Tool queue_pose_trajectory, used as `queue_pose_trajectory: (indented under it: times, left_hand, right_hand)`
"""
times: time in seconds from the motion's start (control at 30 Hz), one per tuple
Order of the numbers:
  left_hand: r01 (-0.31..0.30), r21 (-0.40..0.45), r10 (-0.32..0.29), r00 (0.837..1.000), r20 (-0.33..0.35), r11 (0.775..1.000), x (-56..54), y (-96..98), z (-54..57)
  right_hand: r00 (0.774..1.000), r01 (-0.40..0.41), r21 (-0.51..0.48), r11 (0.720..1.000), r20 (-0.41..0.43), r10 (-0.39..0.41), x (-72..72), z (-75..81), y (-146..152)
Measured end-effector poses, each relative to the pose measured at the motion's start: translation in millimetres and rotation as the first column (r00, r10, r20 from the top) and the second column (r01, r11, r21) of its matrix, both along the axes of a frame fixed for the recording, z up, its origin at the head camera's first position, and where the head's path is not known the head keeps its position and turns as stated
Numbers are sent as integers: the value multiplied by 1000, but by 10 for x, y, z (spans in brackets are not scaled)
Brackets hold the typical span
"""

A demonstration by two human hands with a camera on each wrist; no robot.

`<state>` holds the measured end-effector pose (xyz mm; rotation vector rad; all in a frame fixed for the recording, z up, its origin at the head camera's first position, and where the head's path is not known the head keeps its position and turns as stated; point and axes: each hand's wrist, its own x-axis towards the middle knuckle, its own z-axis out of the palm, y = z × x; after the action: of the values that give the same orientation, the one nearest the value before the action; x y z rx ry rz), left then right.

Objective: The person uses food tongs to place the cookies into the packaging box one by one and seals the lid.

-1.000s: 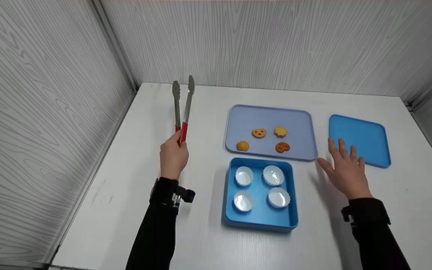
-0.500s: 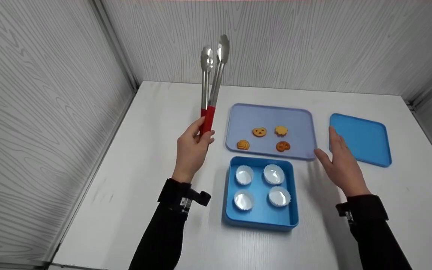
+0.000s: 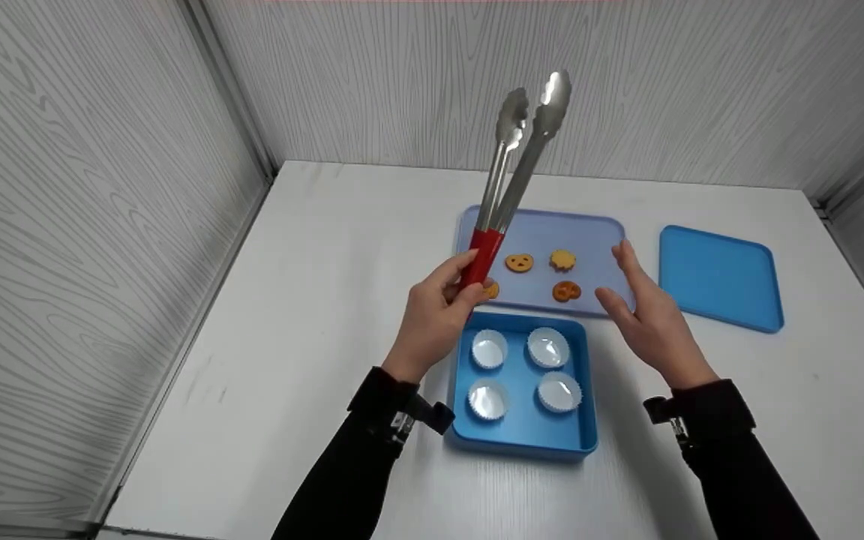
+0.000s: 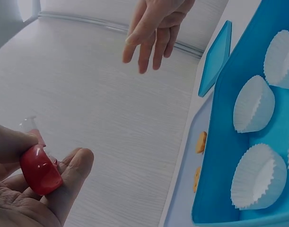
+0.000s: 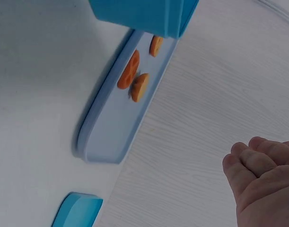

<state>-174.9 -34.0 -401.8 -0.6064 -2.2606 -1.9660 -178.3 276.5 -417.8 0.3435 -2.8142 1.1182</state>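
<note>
My left hand (image 3: 436, 319) grips a pair of tongs (image 3: 486, 251) by the red handles, in the air over the near left corner of the lavender tray (image 3: 589, 225). The metal arms point up and away, their scalloped tips spread apart. In the left wrist view, thumb and fingers close around the red handle end (image 4: 40, 172). My right hand (image 3: 657, 326) is raised, empty, fingers extended and thumb apart, near the tray's right end. On the tray lie a pretzel-shaped cookie (image 3: 566, 291), a round cookie with holes (image 3: 519, 262), a yellow scalloped cookie (image 3: 562, 260) and a partly hidden swirl cookie (image 3: 491, 291).
A deep blue box (image 3: 526, 435) in front of the tray holds several white paper cups (image 3: 489, 349). To the right lies a flat blue tray (image 3: 721, 277), perhaps a lid. Wood-grain panels (image 3: 432, 82) enclose the white table (image 3: 312, 285) at the back and sides.
My left hand has lifted the tongs and carried them right, from the table's left side to over the lavender tray. My right hand has shifted left and turned its palm inward.
</note>
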Motion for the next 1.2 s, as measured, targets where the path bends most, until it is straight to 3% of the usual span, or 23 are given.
queue_pose_trajectory:
  times: [0.23,0.53,0.73,1.03,1.2]
  left_hand:
    - [105,28,-106,994,27,994,69,171,-35]
    - [220,68,-226,969,104,973,184,388,-70]
    - [256,55,-261,957,125,965,241,486,-111]
    - [289,42,-292,948,127,956,280,551,-136]
    - [318,86,-328,934,144,944,271,553,-148]
  right_hand:
    - [995,-97,-113,989,28,101,25,34,-119]
    - [972,-131,-352,927,140,190,70,99,-234]
    - [963,-84,-401,912,200,177,88,89,-270]
    - [957,-107,-467,878,189,218,71,51,-322]
    - [951,-121,-501,857,187,244,69,44,-333]
